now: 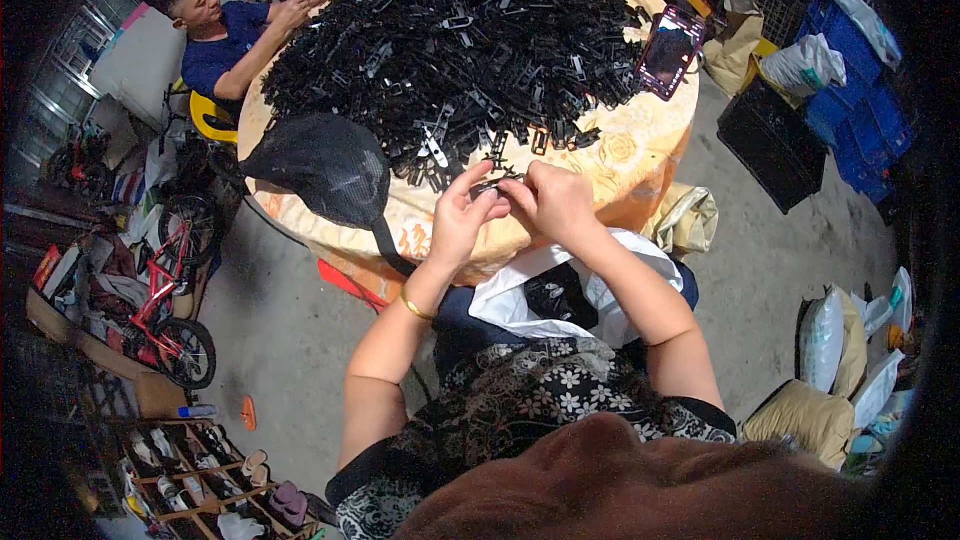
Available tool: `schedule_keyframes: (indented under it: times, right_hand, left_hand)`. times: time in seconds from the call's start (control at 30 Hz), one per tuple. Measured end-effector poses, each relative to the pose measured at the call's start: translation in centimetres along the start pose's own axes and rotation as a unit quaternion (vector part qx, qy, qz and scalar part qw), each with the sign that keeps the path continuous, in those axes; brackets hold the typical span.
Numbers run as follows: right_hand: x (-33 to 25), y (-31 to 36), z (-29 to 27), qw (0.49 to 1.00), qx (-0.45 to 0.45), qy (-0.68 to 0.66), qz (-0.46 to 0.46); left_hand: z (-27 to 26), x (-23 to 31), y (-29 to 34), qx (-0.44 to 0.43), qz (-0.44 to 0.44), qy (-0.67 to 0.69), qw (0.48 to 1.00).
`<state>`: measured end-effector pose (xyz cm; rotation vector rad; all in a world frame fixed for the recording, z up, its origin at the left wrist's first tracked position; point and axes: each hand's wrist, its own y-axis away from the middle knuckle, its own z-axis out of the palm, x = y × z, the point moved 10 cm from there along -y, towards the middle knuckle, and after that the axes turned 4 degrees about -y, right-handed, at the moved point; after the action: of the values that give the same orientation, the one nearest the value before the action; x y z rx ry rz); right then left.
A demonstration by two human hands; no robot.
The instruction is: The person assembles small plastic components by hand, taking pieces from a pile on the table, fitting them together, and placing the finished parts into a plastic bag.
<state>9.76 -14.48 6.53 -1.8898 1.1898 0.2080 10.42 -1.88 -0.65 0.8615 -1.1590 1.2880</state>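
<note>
A wide heap of small black plastic parts (460, 50) covers most of a round table. At its near edge, my left hand (462, 220) and my right hand (555, 202) meet, fingertips pinched together. Between them is a small black plastic part (487, 184), mostly covered by the fingers, its exact kind unclear. A white-and-black clip-like piece (433, 147) lies just beyond my left hand, and an orange-edged one (539, 140) beyond my right. Below my hands, a white bag (500, 305) lies across my lap with black pieces inside.
The table wears a pale orange patterned cloth (640, 155). A rounded black mesh thing with a strap (325, 168) sits at its left edge, a phone (670, 52) at its right. Another person (225, 40) handles something at far left. Crates (850, 90) and sacks (825, 340) stand right.
</note>
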Motion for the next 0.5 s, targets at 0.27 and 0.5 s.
schedule_keyframes:
  times: [0.27,0.5]
  right_hand:
    - [1.0,-9.5,-0.7,0.983,0.05,0.057,-0.169]
    - [3.6,-14.8,3.8,0.946,-0.041,0.244,-0.21]
  left_hand:
    - [1.2,-0.5,-0.5,-0.054,-0.044,0.041,0.997]
    - [1.2,-0.7,-0.4,-0.051,-0.041,0.031,0.997]
